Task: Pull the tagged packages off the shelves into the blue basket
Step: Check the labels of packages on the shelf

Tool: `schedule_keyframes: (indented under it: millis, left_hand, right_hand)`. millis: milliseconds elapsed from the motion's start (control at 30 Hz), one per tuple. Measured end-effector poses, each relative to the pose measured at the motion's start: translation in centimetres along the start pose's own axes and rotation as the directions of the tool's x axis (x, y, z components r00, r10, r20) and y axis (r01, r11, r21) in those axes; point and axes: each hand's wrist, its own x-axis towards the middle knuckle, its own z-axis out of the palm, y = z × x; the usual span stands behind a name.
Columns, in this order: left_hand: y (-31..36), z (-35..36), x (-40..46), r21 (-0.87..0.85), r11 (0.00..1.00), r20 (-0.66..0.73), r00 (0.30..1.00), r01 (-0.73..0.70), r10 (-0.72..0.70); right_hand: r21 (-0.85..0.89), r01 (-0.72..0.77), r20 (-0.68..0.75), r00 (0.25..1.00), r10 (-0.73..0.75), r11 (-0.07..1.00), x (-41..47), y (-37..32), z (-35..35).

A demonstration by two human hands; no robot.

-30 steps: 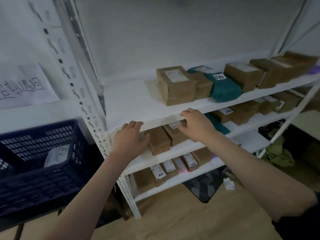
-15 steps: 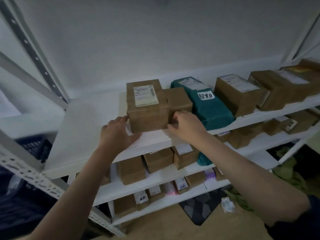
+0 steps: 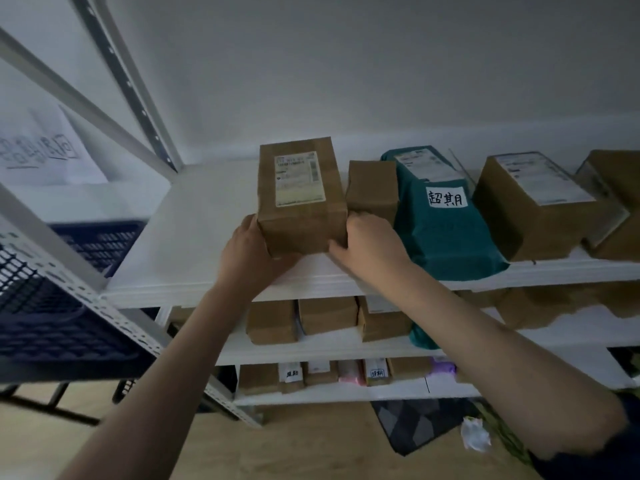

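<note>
Here, brown box (image 3: 302, 199) at frame centre, on top shelf (image 3: 194, 237), gripped from both sides: left hand (image 3: 250, 252) curled at lower left corner, right hand (image 3: 367, 244) at lower right. Teal tagged bag (image 3: 441, 220) just right. Blue basket (image 3: 52, 306) at left edge.

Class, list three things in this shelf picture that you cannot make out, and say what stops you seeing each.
1. Head view: the print on the label of the cardboard box held by the left hand and right hand is too small and blurred.
2. Head view: the blue basket contents, hidden by the shelf post and dim light.
3. Head view: the far-right box, cut off by the frame edge.
</note>
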Motion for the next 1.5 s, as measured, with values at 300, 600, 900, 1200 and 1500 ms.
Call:
schedule_keyframes:
  millis: [300, 600, 900, 1200, 1500]
  left_hand:
    - [1.0, -2.9, -3.4, 0.043, 0.964, -0.367, 0.893, -0.262, 0.26]
    - [-0.2, -3.8, -3.3, -0.002, 0.96, -0.341, 0.903, -0.28, 0.263]
    - [-4.2, -3.4, -3.4, -0.235, 0.961, -0.09, 0.988, -0.147, 0.129]
    - [-8.7, -4.0, -2.9, -0.134, 0.986, -0.009, 0.995, -0.095, 0.095]
    - [-14.5, -9.0, -2.2, -0.069, 0.992, -0.008, 0.995, 0.103, -0.104]
  right_hand:
    - [0.05, 0.153, -0.389, 0.913, -0.121, 0.987, -3.1, -0.9, -1.2]
    - [0.079, 0.149, -0.404, 0.909, -0.105, 0.986, -3.5, -2.9, -1.7]
    - [0.201, 0.012, -0.157, 0.987, 0.02, 0.98, -3.5, -5.2, 0.2]
    - [0.207, -0.003, -0.036, 0.999, 0.011, 0.978, -1.4, -7.7, 3.3]
    - [0.235, 0.084, 0.019, 0.996, -0.091, 0.968, 2.9, -14.7, 6.3]
